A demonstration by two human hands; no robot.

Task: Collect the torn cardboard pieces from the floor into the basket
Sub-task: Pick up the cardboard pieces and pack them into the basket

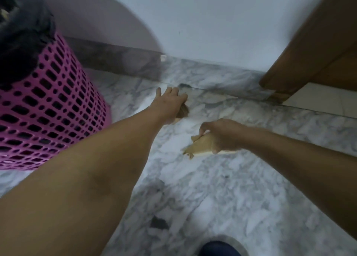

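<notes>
A person's 2 bare hands are working low over a grey-veined marble floor point(222, 197). The left hand point(170, 103), reaching toward 12 o'clock, is spreading its fingers flat and pressing down on a brown cardboard piece point(183, 111), of which only a sliver is showing beneath the palm; whether the hand is actually gripping it cannot be told. The right hand point(224, 136), at about 3 o'clock of the left, is closing its fingers around a larger torn cardboard scrap point(199, 146), whose ragged tan edge is jutting out toward 8 o'clock just above the floor. At 9 o'clock a pink perforated plastic basket point(48, 110) is standing on the floor, lined with a black bag point(23, 35) bunching over its rim; its contents are mostly hidden. Toward 1 o'clock a brown wooden door point(313, 43) is meeting the white wall point(212, 23).
</notes>
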